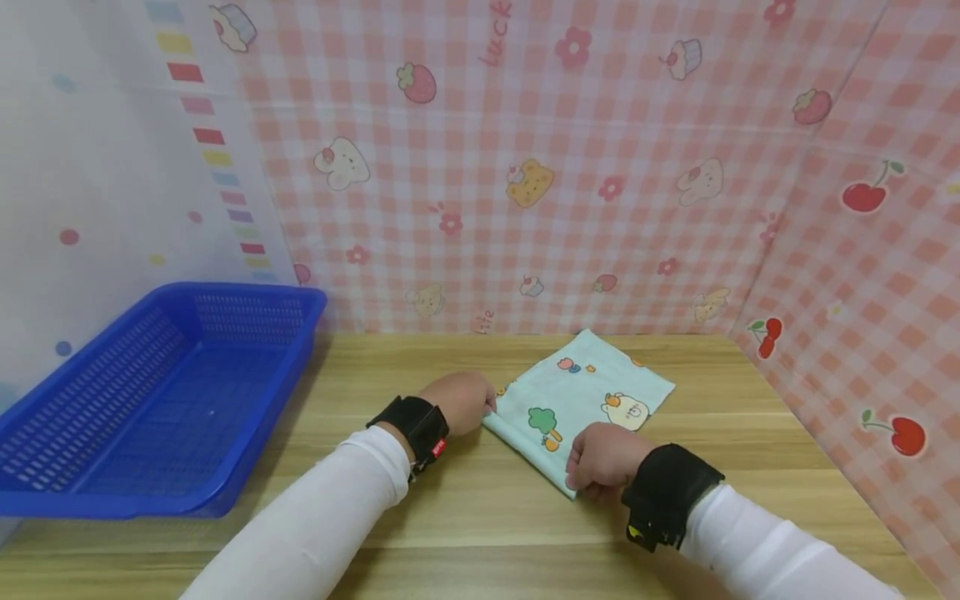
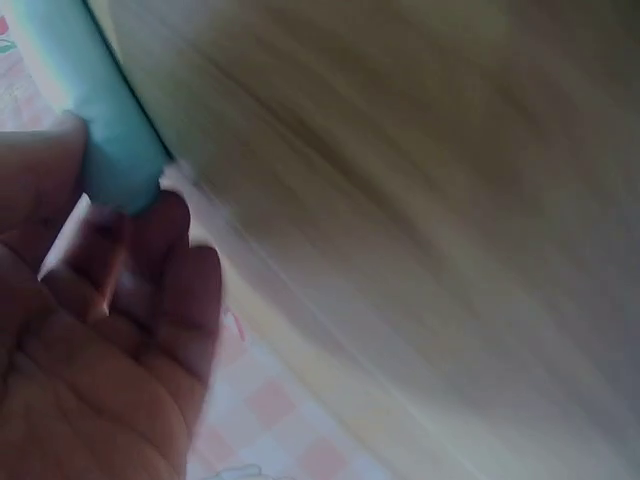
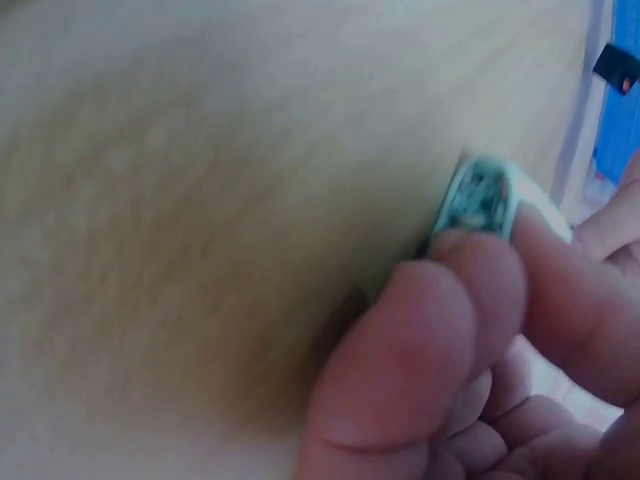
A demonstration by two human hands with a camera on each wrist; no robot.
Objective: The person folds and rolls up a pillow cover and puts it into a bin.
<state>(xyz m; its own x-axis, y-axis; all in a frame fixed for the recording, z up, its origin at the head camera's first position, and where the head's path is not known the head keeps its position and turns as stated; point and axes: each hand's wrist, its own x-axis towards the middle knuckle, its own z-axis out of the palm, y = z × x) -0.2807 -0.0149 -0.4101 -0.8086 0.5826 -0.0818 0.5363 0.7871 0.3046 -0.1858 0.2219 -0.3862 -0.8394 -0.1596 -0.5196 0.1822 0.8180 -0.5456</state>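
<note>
A pale teal cloth (image 1: 581, 387) printed with a tree, a bear and flowers lies slantwise on the table. Its near edge is turned over into a narrow roll. At the far left end of that roll, my left hand (image 1: 459, 400) pinches the fabric; the left wrist view shows the rolled cloth (image 2: 125, 150) between thumb and fingertips. My right hand (image 1: 609, 457) pinches the roll's near right end. Up close in the right wrist view, layers show inside the end of the folded cloth (image 3: 478, 200), held between thumb and fingers.
A blue plastic basket (image 1: 247, 437) with perforated sides stands on the left. The wood-grain table (image 1: 450, 517) meets a pink checked backdrop (image 1: 465, 267) behind the cloth, and another checked panel (image 1: 847, 333) rises along the right side.
</note>
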